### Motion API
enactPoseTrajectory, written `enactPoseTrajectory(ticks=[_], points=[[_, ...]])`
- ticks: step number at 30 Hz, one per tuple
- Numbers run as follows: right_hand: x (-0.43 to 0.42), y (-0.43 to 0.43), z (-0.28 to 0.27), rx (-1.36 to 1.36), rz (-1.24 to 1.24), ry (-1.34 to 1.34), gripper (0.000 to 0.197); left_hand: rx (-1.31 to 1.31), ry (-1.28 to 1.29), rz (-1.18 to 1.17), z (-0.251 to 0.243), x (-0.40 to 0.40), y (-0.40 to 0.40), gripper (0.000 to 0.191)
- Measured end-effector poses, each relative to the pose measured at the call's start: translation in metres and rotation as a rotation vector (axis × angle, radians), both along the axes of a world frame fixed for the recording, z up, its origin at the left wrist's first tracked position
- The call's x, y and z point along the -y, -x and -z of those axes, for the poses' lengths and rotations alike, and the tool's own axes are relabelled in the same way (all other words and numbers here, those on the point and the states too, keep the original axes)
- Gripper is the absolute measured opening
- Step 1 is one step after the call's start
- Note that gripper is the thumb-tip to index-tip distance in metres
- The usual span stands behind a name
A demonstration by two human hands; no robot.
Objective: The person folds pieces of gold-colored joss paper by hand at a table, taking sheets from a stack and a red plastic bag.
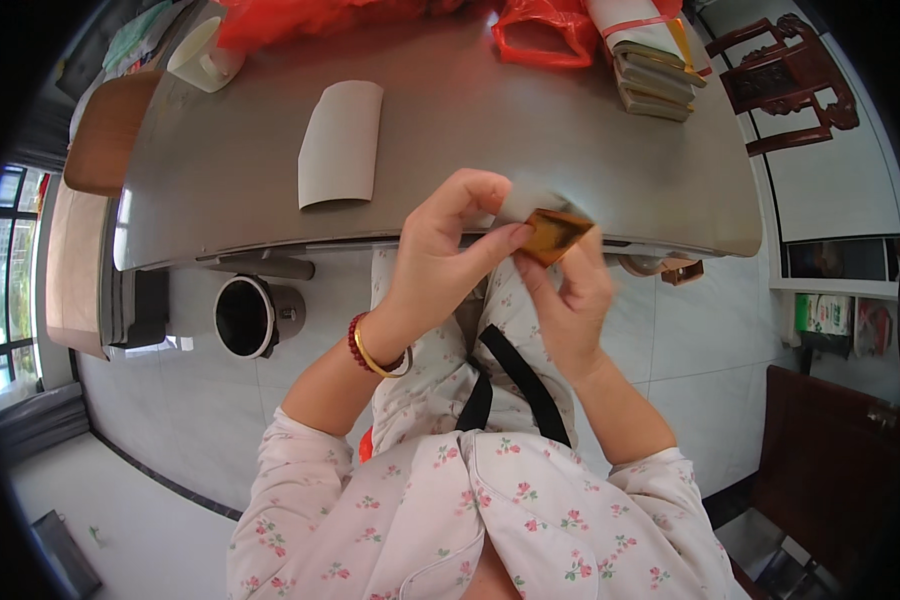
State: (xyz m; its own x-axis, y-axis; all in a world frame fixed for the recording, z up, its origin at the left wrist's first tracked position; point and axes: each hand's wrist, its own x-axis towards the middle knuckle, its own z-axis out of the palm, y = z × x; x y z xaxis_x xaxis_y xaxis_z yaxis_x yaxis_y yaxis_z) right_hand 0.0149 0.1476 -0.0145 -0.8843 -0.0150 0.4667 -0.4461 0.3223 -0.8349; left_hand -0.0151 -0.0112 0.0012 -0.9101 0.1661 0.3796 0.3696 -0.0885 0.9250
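Observation:
Just over the near edge of the grey tabletop (450, 112), both hands hold a small folded piece of shiny gold paper (553, 234). My left hand (450, 247), with a gold bangle and a red bead bracelet at its wrist, pinches the paper's left side by the thumb. My right hand (574, 300) grips its lower and right side; its fingers are partly hidden and blurred. A pale, blurred part beside the gold is too unclear to name. Left of the hands, a curved sheet of white paper (340, 144) lies on the table.
A white mug (206, 58) stands at the table's far left. Red plastic bags (546, 34) lie along the far side, near a stack of folded paper bundles (654, 82). A waste bin (244, 316) is on the floor at left; a carved wooden chair (787, 75) stands at right.

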Motion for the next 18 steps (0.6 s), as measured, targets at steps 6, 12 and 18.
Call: enactPoseTrajectory(ticks=[6, 12, 18], points=[[-0.037, 0.0, -0.001, -0.187, -0.002, -0.297, 0.022, 0.18, 0.514, 0.238, -0.042, 0.009, 0.041, 0.043], [-0.045, 0.031, -0.007, -0.422, -0.08, -0.732, 0.033, -0.279, 0.89, 0.309, -0.026, 0.005, 0.07, 0.05], [-0.045, 0.036, 0.008, -0.435, -0.037, -0.636, 0.031, -0.735, 0.974, -0.12, -0.006, 0.001, 0.033, 0.042]])
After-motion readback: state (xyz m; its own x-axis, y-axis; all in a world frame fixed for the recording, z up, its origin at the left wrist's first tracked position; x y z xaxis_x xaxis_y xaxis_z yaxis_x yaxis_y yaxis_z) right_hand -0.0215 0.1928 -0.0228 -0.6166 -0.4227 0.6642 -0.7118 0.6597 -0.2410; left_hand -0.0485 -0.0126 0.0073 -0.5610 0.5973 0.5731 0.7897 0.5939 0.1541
